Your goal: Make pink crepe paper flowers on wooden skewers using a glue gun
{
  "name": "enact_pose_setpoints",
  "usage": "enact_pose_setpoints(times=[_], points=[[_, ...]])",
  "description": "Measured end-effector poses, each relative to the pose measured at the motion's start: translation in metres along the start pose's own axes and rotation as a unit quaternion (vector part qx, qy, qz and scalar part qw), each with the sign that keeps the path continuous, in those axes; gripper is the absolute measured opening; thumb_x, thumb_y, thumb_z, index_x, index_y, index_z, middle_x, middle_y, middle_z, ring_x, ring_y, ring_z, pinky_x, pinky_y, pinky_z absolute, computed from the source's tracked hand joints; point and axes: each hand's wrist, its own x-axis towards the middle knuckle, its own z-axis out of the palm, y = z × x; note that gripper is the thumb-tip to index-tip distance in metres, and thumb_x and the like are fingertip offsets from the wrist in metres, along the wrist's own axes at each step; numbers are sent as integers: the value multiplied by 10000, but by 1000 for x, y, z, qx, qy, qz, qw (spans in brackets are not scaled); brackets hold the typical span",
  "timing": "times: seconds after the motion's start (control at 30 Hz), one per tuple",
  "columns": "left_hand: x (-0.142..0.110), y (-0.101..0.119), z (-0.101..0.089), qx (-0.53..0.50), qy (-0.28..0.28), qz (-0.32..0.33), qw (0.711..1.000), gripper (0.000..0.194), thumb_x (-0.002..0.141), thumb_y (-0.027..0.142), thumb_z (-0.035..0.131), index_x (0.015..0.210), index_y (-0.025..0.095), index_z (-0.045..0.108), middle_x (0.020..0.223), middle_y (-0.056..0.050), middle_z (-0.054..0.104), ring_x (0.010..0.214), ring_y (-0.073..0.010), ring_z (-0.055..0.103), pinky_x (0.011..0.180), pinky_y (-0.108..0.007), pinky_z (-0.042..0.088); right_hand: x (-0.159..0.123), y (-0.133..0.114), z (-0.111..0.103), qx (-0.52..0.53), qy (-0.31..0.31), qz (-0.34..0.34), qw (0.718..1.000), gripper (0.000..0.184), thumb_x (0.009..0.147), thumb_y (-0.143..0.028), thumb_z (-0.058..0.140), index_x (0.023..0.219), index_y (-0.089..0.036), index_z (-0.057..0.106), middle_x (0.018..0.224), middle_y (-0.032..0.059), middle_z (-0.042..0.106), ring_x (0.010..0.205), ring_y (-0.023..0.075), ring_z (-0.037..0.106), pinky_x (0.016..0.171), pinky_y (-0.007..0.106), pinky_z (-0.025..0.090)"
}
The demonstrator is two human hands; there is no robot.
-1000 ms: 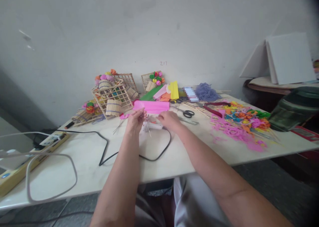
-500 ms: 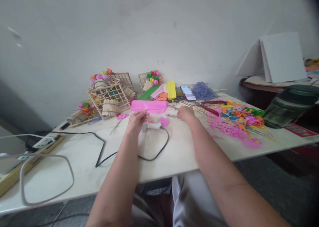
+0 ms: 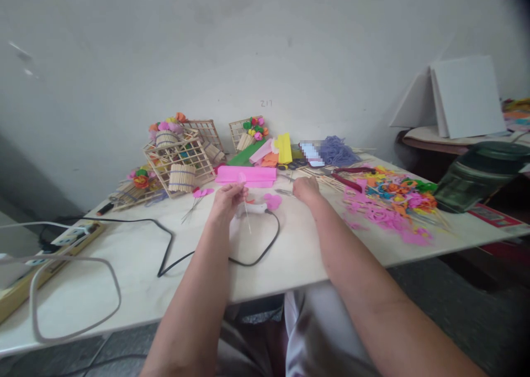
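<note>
My left hand is closed in a pinch on a thin wooden stick that points down toward the table, just in front of a folded pink sheet. A white glue gun lies below it, with its black cord looping toward me. A small pink cut-out lies beside the gun. My right hand rests on the table to the right, its fingers curled over something near the scissors; what they hold is hidden.
Wooden stick baskets with foam flowers stand at the back left. Coloured foam sheets and purple yarn lie at the back. A heap of pink scraps and foam flowers covers the right. A power strip sits left.
My right hand left the glue gun and moved right and back to where the scissors lay. The pink cut-out beside the gun came into view. My left hand kept its pinch on the stick.
</note>
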Motion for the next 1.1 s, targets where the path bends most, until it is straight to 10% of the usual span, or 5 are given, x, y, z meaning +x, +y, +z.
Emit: enact_pose_setpoints(times=[0.8,1.1], points=[[2,-1,0,2,-5,-2,1000,220,537,209,731,660,79,603,573,-30,600,485,-73,545,439,-157,417,0,2,-7,61,146,-79,984,237,797,-172,454,887,-213,670,926,79,651,901,216,522,759,319,286],[-2,2,3,-18,-21,-1,1000,197,559,196,719,666,81,600,579,-25,606,503,-83,559,491,-184,440,-6,-7,-16,222,238,5,945,211,773,-259,471,820,-174,658,827,91,648,813,210,545,698,307,339]])
